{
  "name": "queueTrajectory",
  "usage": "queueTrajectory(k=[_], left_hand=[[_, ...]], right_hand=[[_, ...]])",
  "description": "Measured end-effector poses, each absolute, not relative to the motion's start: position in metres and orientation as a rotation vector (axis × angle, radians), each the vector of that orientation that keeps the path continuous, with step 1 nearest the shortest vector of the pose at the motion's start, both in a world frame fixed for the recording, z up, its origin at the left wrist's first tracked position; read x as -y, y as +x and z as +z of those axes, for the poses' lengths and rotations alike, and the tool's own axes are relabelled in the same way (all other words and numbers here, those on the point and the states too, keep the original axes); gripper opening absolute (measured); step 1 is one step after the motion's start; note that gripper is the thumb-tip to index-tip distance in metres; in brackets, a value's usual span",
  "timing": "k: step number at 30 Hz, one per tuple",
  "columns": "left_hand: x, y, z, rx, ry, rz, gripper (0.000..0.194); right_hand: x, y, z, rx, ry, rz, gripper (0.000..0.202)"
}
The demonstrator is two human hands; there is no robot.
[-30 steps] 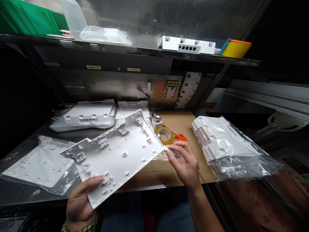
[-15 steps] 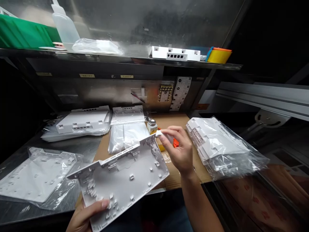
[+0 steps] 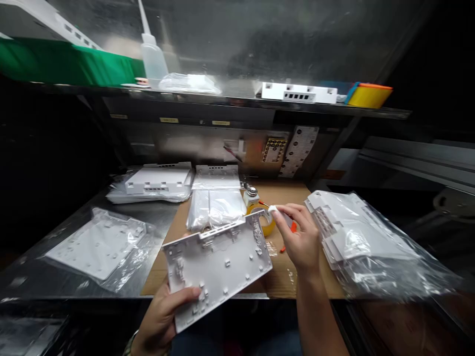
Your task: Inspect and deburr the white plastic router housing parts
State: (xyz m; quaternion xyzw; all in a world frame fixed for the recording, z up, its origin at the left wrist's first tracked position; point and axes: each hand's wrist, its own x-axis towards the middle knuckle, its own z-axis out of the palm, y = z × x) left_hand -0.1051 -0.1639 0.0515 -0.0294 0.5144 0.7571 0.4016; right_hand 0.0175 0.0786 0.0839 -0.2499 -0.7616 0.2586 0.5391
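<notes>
A white plastic housing panel, its inner side with clips facing up, is tilted over the cardboard. My left hand grips its lower left corner, thumb on the inner face and fingers underneath. Just off the panel's upper right corner, my right hand pinches a small white wad between thumb and fingers. Behind the panel stand a small bottle with a metal cap and a yellow tape roll. An orange-handled tool lies partly hidden behind my right hand.
Bagged white panels lie at the right, left and back centre. White housings are stacked back left. The shelf above holds a green bin, a squeeze bottle, a white housing and a yellow container.
The view has shifted, so the scene sits further right. A gap now shows between the panel's corner and my right hand with the wad, which was at that corner before.
</notes>
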Motion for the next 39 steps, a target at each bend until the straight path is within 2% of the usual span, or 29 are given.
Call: queueTrajectory(k=[3, 8, 16, 20, 27, 30, 33, 37, 39], left_hand=[[0.149, -0.098, 0.056, -1.269, 0.029, 1.935, 0.113], [0.126, -0.084, 0.055, -1.135, 0.282, 2.007, 0.102], [0.119, -0.08, 0.048, -1.13, 0.422, 2.017, 0.092], [0.116, -0.077, 0.048, -1.124, 0.416, 1.993, 0.093], [0.129, -0.081, 0.059, -1.158, 0.098, 1.986, 0.105], [0.139, -0.094, 0.061, -1.18, -0.008, 1.958, 0.103], [0.148, -0.105, 0.062, -1.138, -0.103, 1.967, 0.103], [0.16, -0.115, 0.063, -1.006, -0.093, 2.018, 0.102], [0.167, -0.121, 0.063, -0.901, -0.061, 2.028, 0.097]], right_hand=[[-0.047, 0.011, 0.095, 1.866, -0.399, 0.633, 0.014], [0.007, -0.006, 0.104, 1.915, -0.074, 0.686, 0.028], [0.006, -0.004, 0.101, 1.814, -0.147, 0.668, 0.028], [0.011, -0.003, 0.103, 1.885, -0.092, 0.633, 0.029], [-0.06, -0.001, 0.082, 1.632, -0.495, 0.47, 0.016], [-0.107, -0.005, 0.058, 1.595, -0.811, 0.514, 0.033], [-0.139, -0.021, 0.029, 1.934, -1.067, 0.634, 0.049], [-0.148, -0.043, 0.002, 2.239, -1.11, 0.646, 0.029], [-0.148, -0.042, -0.001, 2.318, -1.131, 0.599, 0.029]])
